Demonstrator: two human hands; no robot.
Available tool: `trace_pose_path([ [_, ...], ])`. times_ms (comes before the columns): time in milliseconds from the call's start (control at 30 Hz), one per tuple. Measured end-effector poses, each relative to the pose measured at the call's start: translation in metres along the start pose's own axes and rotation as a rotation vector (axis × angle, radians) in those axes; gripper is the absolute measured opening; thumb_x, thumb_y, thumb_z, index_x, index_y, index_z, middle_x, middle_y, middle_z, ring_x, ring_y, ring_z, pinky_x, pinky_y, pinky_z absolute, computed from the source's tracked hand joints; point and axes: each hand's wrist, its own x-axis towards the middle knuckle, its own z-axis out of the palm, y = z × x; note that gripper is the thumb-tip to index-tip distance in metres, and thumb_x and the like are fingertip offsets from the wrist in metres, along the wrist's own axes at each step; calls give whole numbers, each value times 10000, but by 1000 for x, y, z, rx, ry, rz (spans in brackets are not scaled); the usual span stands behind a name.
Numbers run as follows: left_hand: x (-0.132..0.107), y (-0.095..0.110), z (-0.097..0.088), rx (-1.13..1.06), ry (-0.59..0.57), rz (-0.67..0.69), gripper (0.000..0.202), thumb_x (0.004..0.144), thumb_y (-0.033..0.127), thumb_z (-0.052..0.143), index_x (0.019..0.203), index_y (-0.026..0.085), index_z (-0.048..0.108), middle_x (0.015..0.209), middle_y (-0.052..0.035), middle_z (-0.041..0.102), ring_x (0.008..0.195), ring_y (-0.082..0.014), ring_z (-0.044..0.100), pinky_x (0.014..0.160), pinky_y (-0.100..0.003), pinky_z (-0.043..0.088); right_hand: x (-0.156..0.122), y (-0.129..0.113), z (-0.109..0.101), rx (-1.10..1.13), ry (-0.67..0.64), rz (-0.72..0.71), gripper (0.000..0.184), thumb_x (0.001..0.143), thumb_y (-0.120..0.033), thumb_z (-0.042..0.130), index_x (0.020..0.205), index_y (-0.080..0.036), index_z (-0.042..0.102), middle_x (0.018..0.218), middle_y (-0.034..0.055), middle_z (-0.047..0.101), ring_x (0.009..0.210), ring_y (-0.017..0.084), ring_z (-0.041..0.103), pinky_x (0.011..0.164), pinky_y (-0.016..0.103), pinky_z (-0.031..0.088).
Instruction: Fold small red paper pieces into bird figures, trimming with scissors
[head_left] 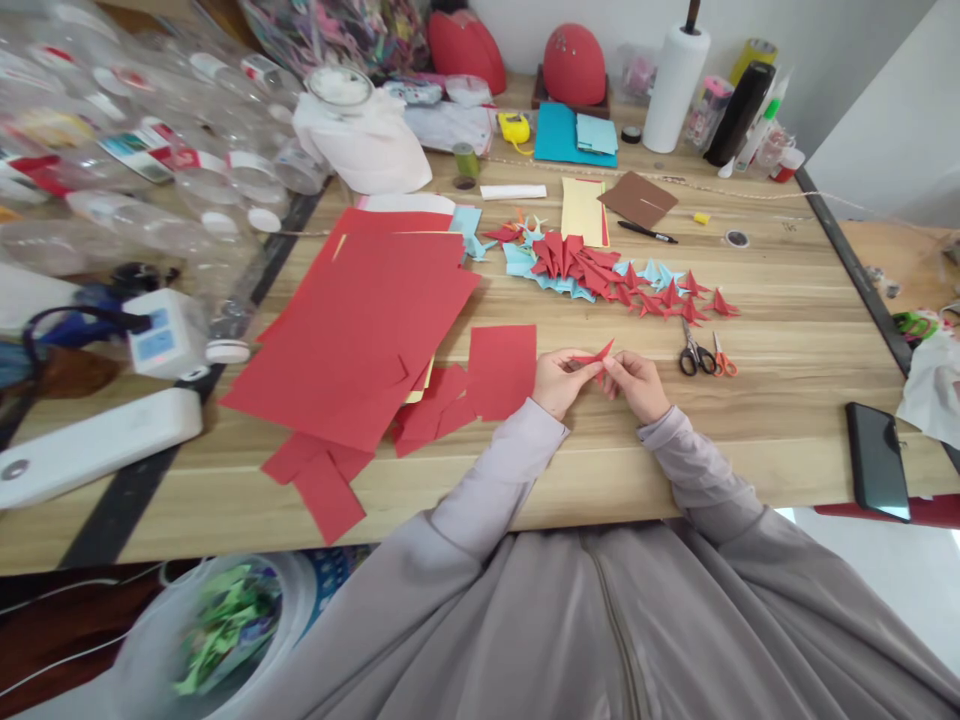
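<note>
Both my hands meet over the wooden table (780, 330) and pinch a small folded red paper piece (596, 355). My left hand (556, 381) grips its left end with closed fingers. My right hand (637, 384) holds its right side, fingers curled. A red paper square (501, 370) lies just left of my left hand. Behind my hands stretches a row of finished red and light blue folded paper figures (600, 272). Large red paper sheets (360, 320) are stacked further left.
Two pairs of scissors (705, 355) lie right of my hands. A black phone (876, 460) rests near the front right edge. Red scraps (322, 480), a black pen (646, 232), yellow paper (583, 210), a paper towel roll (675, 85) and clear plastic bottles (150, 160) surround the area.
</note>
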Motion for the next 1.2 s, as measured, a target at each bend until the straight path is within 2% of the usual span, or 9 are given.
trace_pose_path([
  [233, -1, 0, 3, -218, -120, -189, 308, 493, 328, 842, 676, 143, 678, 576, -2, 657, 522, -115, 590, 589, -280, 499, -1, 0, 0, -83, 16, -99, 462, 725, -615, 635, 595, -196, 493, 445, -49, 526, 369, 64, 427, 397, 212, 354],
  [433, -1, -1, 5, -186, -93, -140, 283, 501, 299, 834, 686, 142, 689, 573, 1, 657, 526, -103, 580, 574, -250, 468, -3, -1, -1, -136, 57, -119, 473, 723, -630, 629, 591, -196, 495, 439, -50, 515, 363, 63, 406, 388, 214, 321],
  [567, -1, -4, 3, -156, -80, -130, 286, 509, 296, 831, 702, 140, 689, 552, 6, 648, 512, -99, 568, 560, -242, 453, -3, -3, -1, -86, 41, -84, 504, 792, -643, 529, 577, -187, 520, 444, -28, 542, 360, 75, 449, 382, 217, 352],
  [667, -1, -6, 3, -129, -85, -114, 282, 526, 300, 826, 714, 140, 689, 547, 8, 642, 514, -102, 569, 561, -244, 455, -2, -4, -1, -91, 49, -41, 554, 789, -691, 476, 571, -184, 533, 421, -22, 536, 331, 76, 436, 348, 217, 335],
  [833, -2, -6, 4, -100, -97, -94, 276, 519, 308, 834, 693, 143, 698, 593, 2, 659, 528, -97, 567, 545, -237, 443, -1, -2, 0, -167, 10, -18, 549, 720, -706, 554, 543, -187, 521, 392, -35, 508, 314, 67, 404, 335, 211, 302],
  [1067, -4, -3, 6, -231, -145, -208, 320, 462, 312, 863, 676, 138, 701, 593, -5, 666, 492, -105, 575, 536, -255, 447, 1, 0, -1, -259, 35, -174, 563, 720, -681, 579, 459, -195, 468, 364, -43, 456, 376, 65, 384, 441, 230, 353],
  [1200, -4, 2, 7, -281, -164, -264, 323, 442, 291, 869, 672, 135, 705, 575, -4, 657, 491, -95, 567, 521, -243, 438, 1, 0, -1, -242, 19, -147, 564, 727, -693, 559, 477, -193, 486, 360, -44, 454, 353, 62, 378, 409, 225, 333],
])
